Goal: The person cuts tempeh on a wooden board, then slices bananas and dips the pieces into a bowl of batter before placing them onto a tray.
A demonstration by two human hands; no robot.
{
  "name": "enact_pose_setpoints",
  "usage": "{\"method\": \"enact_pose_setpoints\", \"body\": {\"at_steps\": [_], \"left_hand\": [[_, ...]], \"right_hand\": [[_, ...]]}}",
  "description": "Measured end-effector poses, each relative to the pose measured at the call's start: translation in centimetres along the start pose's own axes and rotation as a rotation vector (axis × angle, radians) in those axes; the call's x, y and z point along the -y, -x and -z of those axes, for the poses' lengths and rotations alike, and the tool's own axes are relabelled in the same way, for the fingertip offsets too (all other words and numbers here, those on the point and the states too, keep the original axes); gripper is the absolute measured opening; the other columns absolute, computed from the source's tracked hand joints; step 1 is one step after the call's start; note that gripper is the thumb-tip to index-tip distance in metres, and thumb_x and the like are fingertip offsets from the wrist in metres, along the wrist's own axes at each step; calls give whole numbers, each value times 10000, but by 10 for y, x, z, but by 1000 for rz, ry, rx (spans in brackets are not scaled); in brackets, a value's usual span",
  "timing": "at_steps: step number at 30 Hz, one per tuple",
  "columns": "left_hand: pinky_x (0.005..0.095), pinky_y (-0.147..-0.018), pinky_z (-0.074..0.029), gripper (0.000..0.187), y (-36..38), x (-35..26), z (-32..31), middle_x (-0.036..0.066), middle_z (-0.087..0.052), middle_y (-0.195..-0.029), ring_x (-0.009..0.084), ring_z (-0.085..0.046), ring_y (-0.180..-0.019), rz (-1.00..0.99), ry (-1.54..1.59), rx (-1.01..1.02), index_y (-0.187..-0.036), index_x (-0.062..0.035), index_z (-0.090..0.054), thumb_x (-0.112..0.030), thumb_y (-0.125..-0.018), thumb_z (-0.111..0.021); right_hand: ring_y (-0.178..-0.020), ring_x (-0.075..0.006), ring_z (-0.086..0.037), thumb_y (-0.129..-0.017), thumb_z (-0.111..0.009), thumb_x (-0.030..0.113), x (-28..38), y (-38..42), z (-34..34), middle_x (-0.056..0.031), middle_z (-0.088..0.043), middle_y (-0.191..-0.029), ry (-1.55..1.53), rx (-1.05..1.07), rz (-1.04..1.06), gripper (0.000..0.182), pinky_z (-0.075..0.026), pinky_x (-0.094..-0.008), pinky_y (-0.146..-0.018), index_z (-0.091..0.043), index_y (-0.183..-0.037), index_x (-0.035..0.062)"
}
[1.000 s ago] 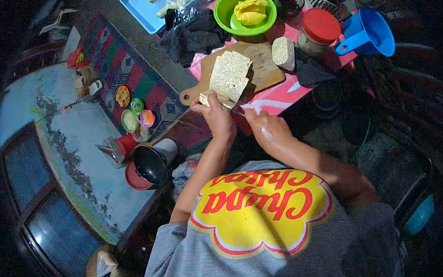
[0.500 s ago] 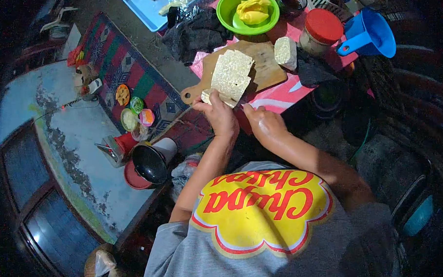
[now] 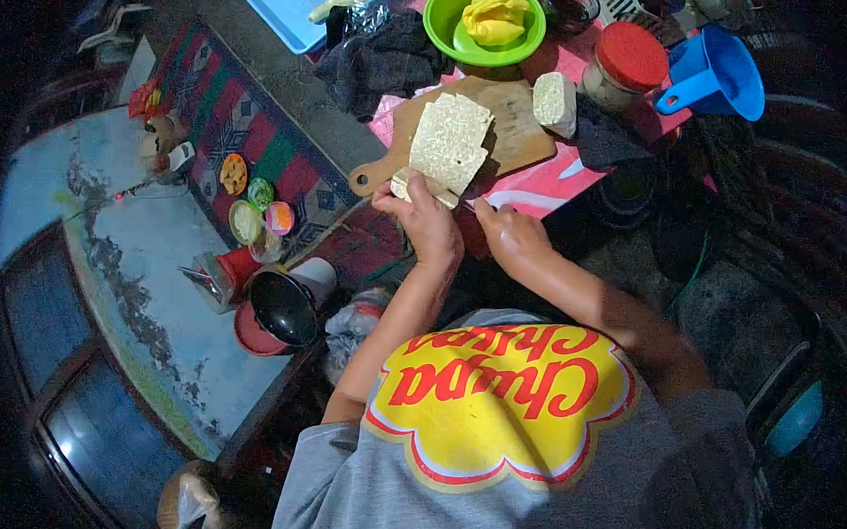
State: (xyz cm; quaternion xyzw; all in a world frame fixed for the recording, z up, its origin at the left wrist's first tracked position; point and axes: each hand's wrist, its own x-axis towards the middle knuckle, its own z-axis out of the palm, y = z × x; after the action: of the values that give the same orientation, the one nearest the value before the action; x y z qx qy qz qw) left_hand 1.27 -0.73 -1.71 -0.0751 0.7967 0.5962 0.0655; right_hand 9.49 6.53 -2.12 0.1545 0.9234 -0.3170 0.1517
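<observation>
My left hand (image 3: 429, 226) is closed on a narrow piece of tempeh (image 3: 426, 187) at the near edge of a wooden cutting board (image 3: 513, 114). Flat slices of tempeh (image 3: 449, 139) lie overlapping on the board, just beyond my fingers. To the right, my right hand (image 3: 515, 238) is closed, its thumb pointing toward the tempeh. A thin strip beside that thumb looks like part of a knife (image 3: 470, 205); most of it is hidden. One thick block of tempeh (image 3: 554, 104) stands at the board's right end.
Behind the board sit a green bowl (image 3: 438, 32) with a yellow bag and a blue tray (image 3: 305, 37). A red-lidded jar (image 3: 629, 59) and a blue jug (image 3: 716, 77) stand at right. Left are a black pan (image 3: 285, 309) and small food bowls (image 3: 245, 223).
The view has shifted slightly, moving the board and things around it a little to the right and down. Both hands keep the same grip beside the tempeh.
</observation>
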Motion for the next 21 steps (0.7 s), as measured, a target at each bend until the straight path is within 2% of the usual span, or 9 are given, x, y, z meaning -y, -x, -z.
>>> {"method": "enact_pose_setpoints", "body": {"at_steps": [2, 6, 8, 12, 14, 16, 17, 19, 21], "left_hand": [[274, -699, -393, 278, 2, -12, -2, 119, -397, -929, 155, -449, -813, 124, 282, -44, -982, -83, -214, -150, -814, -426], [274, -698, -392, 280, -1, -8, 0, 118, -394, -933, 153, -448, -812, 97, 194, -35, -980, -82, -214, -161, -818, -429], [274, -684, -395, 289, -2, 9, 3, 115, -393, -932, 153, -448, -804, -50, 3, 0, -993, -79, -216, -165, -820, -431], [278, -743, -368, 273, 1, -12, 2, 108, -379, -963, 151, -423, -868, 87, 212, -12, -1009, -73, -243, -197, -842, -419], [282, -832, -311, 236, -3, 6, 10, 93, -363, -1005, 151, -379, -950, -171, -15, 94, -1013, -68, -287, -246, -877, -360], [282, -863, -279, 237, -3, 9, 11, 84, -357, -1019, 152, -361, -976, -173, 10, 91, -1008, -68, -304, -271, -888, -324], [282, -894, -248, 253, -3, 9, 10, 76, -351, -1032, 152, -342, -1002, -170, 37, 90, -1002, -69, -321, -297, -898, -288], [279, -890, -268, 280, -6, 10, 8, 65, -357, -1035, 160, -362, -998, -149, 79, 58, -999, -78, -333, -324, -902, -242], [295, -890, -285, 319, -11, 17, 12, 70, -366, -1061, 169, -373, -1011, 149, 610, 242, -985, -95, -348, -374, -895, -222]], "right_hand": [[-636, -363, -568, -764, -395, 99, -1, -3, -3, -206, -545, -675, 19, 25, -11, 190, -448, -450, -518, -409, -945, 45], [-644, -361, -564, -753, -431, 90, -13, 11, -8, -211, -543, -705, -13, 58, -14, 227, -446, -456, -535, -398, -975, 58], [-645, -363, -561, -746, -448, 90, -19, 22, -7, -213, -542, -716, -22, 74, -24, 253, -446, -457, -538, -395, -992, 59], [-690, -378, -542, -728, -497, 116, -31, 19, 1, -214, -538, -732, -96, 116, -1, 316, -435, -453, -577, -395, -1020, 51], [-710, -383, -534, -719, -510, 121, -36, 11, 5, -214, -537, -734, -143, 140, 50, 335, -430, -449, -594, -394, -1024, 44], [-732, -386, -522, -711, -514, 118, -35, 10, 16, -215, -534, -733, -234, 143, 168, 293, -413, -448, -612, -391, -959, 22], [-732, -386, -522, -711, -514, 118, -34, 11, 22, -215, -534, -733, -230, 143, 173, 293, -413, -448, -612, -391, -959, 22], [-729, -393, -516, -704, -513, 104, -30, 16, 35, -224, -528, -734, -242, 172, 153, 264, -406, -447, -601, -373, -908, 11], [-712, -395, -522, -706, -506, 98, -20, 23, 48, -221, -533, -726, -246, 132, 147, 245, -407, -459, -599, -373, -891, 9]]}}
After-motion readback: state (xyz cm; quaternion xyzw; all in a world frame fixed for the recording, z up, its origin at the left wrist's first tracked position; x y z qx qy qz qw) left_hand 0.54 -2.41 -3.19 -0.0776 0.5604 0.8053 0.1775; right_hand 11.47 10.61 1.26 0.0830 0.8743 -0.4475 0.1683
